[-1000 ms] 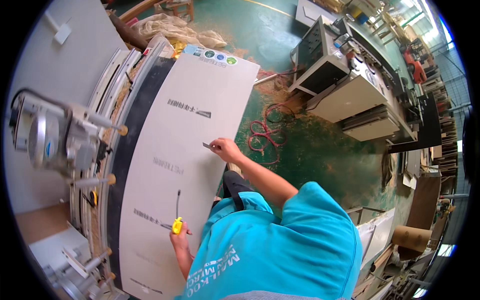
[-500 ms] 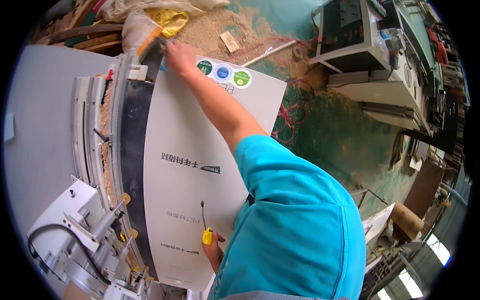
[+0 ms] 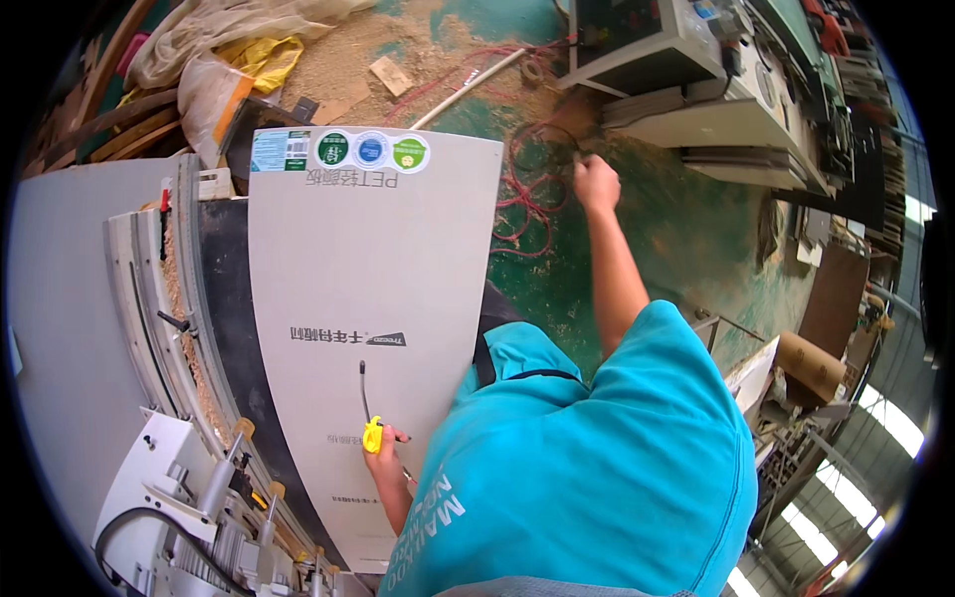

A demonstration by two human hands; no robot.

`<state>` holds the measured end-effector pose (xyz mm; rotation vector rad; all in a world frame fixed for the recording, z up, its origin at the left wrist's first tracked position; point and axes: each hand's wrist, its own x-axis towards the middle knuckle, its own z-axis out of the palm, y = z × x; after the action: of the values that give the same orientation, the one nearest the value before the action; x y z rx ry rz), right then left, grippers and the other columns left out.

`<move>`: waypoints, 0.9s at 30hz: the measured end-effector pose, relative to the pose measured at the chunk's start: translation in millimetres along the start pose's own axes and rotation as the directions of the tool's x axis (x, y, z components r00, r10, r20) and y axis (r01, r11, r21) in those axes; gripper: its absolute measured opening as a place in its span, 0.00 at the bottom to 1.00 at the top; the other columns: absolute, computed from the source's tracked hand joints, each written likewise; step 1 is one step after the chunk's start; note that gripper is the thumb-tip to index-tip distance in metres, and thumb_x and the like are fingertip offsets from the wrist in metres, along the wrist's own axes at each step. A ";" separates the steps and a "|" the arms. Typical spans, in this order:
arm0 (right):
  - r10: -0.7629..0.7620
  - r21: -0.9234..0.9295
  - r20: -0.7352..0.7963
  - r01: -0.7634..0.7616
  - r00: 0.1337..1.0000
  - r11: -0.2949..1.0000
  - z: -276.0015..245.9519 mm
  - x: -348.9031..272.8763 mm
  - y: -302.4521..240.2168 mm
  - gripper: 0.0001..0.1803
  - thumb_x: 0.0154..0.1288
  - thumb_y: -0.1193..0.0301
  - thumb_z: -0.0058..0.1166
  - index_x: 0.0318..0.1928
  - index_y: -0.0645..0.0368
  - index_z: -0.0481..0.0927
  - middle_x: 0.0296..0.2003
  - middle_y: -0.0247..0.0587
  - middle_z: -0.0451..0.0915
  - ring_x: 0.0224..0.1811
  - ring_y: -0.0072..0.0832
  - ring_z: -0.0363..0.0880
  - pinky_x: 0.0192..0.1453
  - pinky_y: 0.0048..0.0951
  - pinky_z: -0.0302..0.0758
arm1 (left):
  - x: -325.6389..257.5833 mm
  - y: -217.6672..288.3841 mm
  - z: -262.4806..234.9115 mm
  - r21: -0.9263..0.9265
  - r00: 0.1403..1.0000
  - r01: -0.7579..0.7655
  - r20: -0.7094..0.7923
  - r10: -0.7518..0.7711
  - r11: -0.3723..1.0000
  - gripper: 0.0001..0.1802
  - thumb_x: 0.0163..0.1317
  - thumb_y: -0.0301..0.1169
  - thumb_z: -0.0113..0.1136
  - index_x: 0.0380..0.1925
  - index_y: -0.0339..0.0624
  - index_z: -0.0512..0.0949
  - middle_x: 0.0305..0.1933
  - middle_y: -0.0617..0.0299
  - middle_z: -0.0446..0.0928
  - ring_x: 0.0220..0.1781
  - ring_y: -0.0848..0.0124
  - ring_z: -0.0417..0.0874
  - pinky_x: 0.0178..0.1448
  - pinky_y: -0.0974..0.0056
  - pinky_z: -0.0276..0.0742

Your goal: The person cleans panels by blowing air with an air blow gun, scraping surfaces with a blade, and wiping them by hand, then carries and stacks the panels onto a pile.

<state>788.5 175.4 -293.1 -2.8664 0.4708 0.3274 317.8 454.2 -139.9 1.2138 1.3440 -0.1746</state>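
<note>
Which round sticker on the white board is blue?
The middle round sticker at the board's far end; the dark green sticker is on its left, the light green sticker on its right.

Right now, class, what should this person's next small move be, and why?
Probably bring the right hand leftward over the pale board: it is out beyond the board's right edge, seen against the green floor, while the left hand holds the yellow tool over the board.
</note>
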 end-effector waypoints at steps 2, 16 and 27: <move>-0.051 0.130 -0.033 0.054 0.998 0.990 -3.0 -5.8 31.6 0.14 0.62 0.61 0.55 0.41 0.57 0.84 0.36 0.46 0.85 0.41 0.42 0.84 0.46 0.41 0.78 | 2.9 -9.3 -3.4 0.031 1.000 -0.003 -0.023 0.004 1.000 0.12 0.66 0.34 0.55 0.26 0.38 0.74 0.21 0.63 0.74 0.23 0.75 0.72 0.32 0.68 0.67; -0.831 0.345 -0.370 0.892 0.416 0.293 118.2 -142.0 -406.0 0.05 0.56 0.72 0.53 0.25 0.59 0.79 0.28 0.48 0.78 0.31 0.49 0.79 0.35 0.48 0.76 | -76.1 -59.1 17.9 -0.342 0.914 0.058 -0.360 -0.188 0.938 0.08 0.64 0.31 0.59 0.31 0.37 0.74 0.21 0.63 0.73 0.26 0.73 0.75 0.36 0.67 0.72; -0.898 -0.082 -0.334 0.940 0.287 0.331 145.8 -182.2 -371.1 0.10 0.61 0.67 0.49 0.33 0.58 0.80 0.30 0.44 0.80 0.34 0.41 0.82 0.36 0.41 0.78 | -180.4 -261.0 42.8 -0.658 0.813 -0.040 -0.459 -0.359 0.752 0.11 0.59 0.33 0.64 0.28 0.35 0.78 0.21 0.61 0.76 0.24 0.72 0.77 0.34 0.66 0.74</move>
<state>718.4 607.3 -320.3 -2.4813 -1.1453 -0.4002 104.9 215.5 -152.1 0.5420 1.8261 0.5455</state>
